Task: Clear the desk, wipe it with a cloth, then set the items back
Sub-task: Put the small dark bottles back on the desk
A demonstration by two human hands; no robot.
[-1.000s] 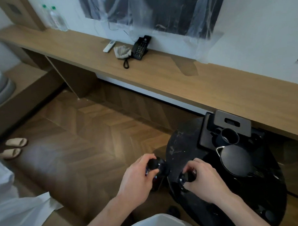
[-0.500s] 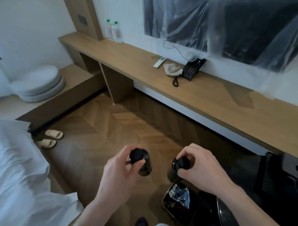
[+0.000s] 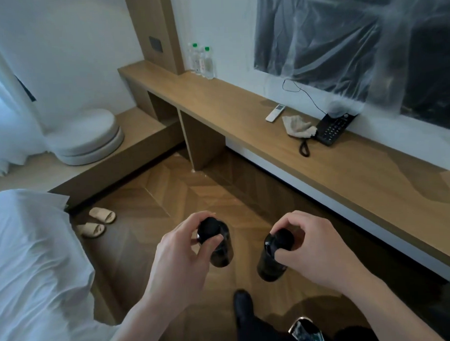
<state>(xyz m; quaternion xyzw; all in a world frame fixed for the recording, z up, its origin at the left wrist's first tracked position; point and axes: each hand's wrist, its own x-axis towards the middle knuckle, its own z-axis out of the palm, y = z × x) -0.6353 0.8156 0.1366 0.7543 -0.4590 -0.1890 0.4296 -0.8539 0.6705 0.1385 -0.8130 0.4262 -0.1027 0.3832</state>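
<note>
The long wooden surface [image 3: 242,113] now spans twelve to three o'clock as the left hand [image 3: 181,258] and right hand [image 3: 316,254] each carry a gripped dark bottle, left one [image 3: 219,247] and right one [image 3: 273,258], away from the black side table, likely back for resetting.

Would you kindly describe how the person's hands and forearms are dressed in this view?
Both hands, left and right, are bare: no gloves, rings, watch or bracelet show. The forearms are uncovered too, with no sleeve or cuff reaching into the picture.

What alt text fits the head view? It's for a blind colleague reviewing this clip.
Two bare hands, the left hand and the right hand, each grip a dark lidded jar by its top above a herringbone wood floor. Beyond, a long wooden desk holds a crumpled beige cloth, a black telephone and a white remote.
</note>
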